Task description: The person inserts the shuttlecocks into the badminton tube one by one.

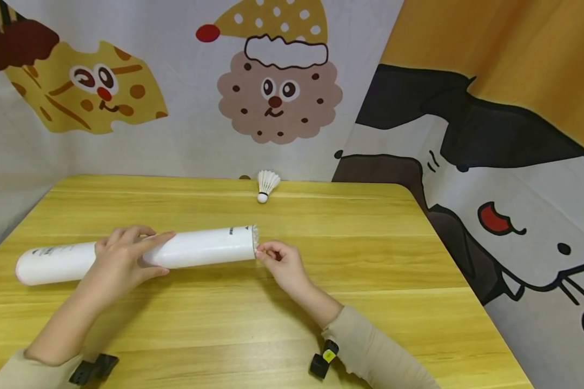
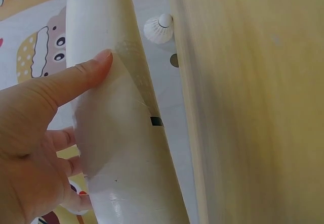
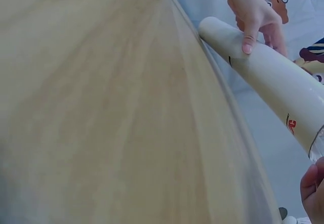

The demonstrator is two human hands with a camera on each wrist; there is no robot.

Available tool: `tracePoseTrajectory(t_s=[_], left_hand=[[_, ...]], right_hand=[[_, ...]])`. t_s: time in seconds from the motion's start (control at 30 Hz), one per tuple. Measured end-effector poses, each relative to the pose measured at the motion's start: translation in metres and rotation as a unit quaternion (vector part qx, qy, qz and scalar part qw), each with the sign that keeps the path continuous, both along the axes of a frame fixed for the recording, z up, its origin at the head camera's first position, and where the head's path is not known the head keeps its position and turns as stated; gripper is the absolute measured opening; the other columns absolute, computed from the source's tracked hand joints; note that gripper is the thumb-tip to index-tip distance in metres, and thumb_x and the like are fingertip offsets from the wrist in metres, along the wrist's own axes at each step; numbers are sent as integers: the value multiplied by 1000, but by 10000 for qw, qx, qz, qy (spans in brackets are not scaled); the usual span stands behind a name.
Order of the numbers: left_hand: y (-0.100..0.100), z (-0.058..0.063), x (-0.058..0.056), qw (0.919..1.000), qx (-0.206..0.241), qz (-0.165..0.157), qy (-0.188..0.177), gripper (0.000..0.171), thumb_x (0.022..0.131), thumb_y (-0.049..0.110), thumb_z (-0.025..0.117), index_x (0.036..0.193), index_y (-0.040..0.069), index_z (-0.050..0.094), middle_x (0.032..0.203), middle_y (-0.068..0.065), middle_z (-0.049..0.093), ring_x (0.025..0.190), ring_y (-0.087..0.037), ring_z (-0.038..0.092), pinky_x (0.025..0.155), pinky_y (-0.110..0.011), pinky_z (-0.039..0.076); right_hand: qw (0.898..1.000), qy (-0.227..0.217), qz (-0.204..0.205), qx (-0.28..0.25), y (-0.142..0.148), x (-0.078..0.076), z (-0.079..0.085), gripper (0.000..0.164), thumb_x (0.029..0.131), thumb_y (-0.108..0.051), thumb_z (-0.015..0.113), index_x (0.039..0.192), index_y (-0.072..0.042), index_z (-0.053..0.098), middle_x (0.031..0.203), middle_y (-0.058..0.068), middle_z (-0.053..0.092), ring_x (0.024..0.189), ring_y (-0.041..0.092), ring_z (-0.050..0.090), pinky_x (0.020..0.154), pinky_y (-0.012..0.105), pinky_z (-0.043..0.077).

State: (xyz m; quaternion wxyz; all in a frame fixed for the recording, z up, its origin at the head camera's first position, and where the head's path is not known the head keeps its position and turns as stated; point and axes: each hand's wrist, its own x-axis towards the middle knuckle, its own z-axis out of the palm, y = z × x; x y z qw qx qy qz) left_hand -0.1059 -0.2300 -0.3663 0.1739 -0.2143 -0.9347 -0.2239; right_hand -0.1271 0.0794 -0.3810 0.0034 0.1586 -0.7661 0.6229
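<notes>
A long white shuttlecock tube [image 1: 209, 248] lies across the middle of the table in the head view, its right end slightly higher. My left hand [image 1: 121, 251] grips it around the middle from above, thumb on the near side. At the tube's right end shows the whitish, feathery edge of a shuttlecock [image 1: 255, 235]; the rest of it is hidden inside. The thumb and curled fingers of my right hand [image 1: 283, 265] pinch at the lower part of that edge. In the right wrist view, only the fingertips of this hand [image 3: 313, 188] appear, just below the tube mouth.
Another white shuttlecock [image 1: 267, 186] stands near the table's back edge, cork toward me. The wood-grain table [image 1: 253, 324] ends at a printed curtain [image 1: 175, 151] behind it and on the right. Black wrist cameras [image 1: 323, 359] sit by both sleeves.
</notes>
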Motion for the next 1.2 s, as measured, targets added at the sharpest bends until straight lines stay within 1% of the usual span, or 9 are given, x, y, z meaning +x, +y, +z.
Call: tracePoseTrajectory(t_s=[0.17, 0.27, 0.4, 0.53, 0.6, 0.73, 0.9, 1.07, 1.2], left_hand=[[1, 0, 0, 10000, -21, -43, 77, 72, 54, 24, 84, 121, 26, 58, 106, -11, 51, 94, -35, 41, 71, -57, 22], [1, 1, 0, 9999, -34, -54, 105, 73, 54, 23, 84, 122, 27, 57, 106, -11, 51, 93, -35, 42, 68, -53, 23], [2, 1, 1, 10000, -76, 4, 51, 73, 54, 23, 85, 122, 27, 57, 105, -10, 52, 93, -33, 42, 66, -46, 22], [1, 1, 2, 9999, -78, 9, 72, 74, 54, 23, 85, 122, 27, 57, 105, -10, 52, 92, -33, 43, 66, -46, 23], [1, 1, 2, 9999, -22, -44, 108, 74, 53, 22, 85, 122, 27, 58, 106, -11, 52, 93, -33, 42, 67, -48, 23], [2, 2, 2, 9998, 34, -109, 145, 73, 53, 22, 85, 122, 26, 58, 107, -9, 52, 94, -32, 42, 68, -46, 22], [3, 2, 1, 9999, 30, -83, 144, 74, 53, 23, 85, 121, 26, 58, 106, -8, 52, 94, -31, 42, 68, -46, 22], [3, 2, 2, 9999, 34, -68, 132, 74, 54, 23, 85, 122, 27, 57, 106, -10, 52, 95, -33, 42, 69, -48, 23], [2, 2, 2, 10000, 8, -30, 67, 74, 54, 23, 85, 123, 26, 57, 107, -9, 52, 96, -32, 41, 69, -48, 23]], right_hand=[[9997, -185, 165, 85, 3, -2, 3, 7, 82, 2, 62, 86, 7, 64, 61, -1, 42, 57, 6, 37, 50, 17, 32], [9990, -338, 254, 151, 4, -3, 6, 8, 82, 1, 62, 88, 7, 64, 63, -1, 45, 58, 6, 38, 50, 17, 33], [9979, -462, 383, 243, 5, -6, 8, 9, 82, 1, 62, 89, 6, 65, 62, -2, 46, 57, 6, 38, 50, 17, 33], [9970, -532, 474, 316, 4, -8, 9, 9, 82, 2, 61, 89, 6, 65, 62, -2, 46, 56, 6, 38, 50, 17, 33], [9967, -558, 485, 344, 3, -9, 9, 10, 82, 4, 60, 89, 7, 65, 61, -2, 46, 56, 6, 38, 50, 17, 33], [9967, -509, 526, 344, 0, -10, 11, 11, 81, 7, 57, 89, 9, 65, 61, -2, 45, 55, 5, 38, 51, 18, 34], [9969, -408, 614, 274, 0, -11, 11, 11, 80, 9, 56, 87, 10, 65, 60, -1, 44, 56, 6, 39, 52, 19, 34], [9966, -471, 572, 354, 2, -13, 11, 13, 81, 7, 57, 91, 8, 66, 66, -2, 50, 61, 6, 43, 55, 18, 38], [9960, -522, 632, 367, 4, -13, 12, 14, 81, 7, 58, 93, 9, 65, 70, -1, 53, 64, 6, 44, 57, 18, 39]])
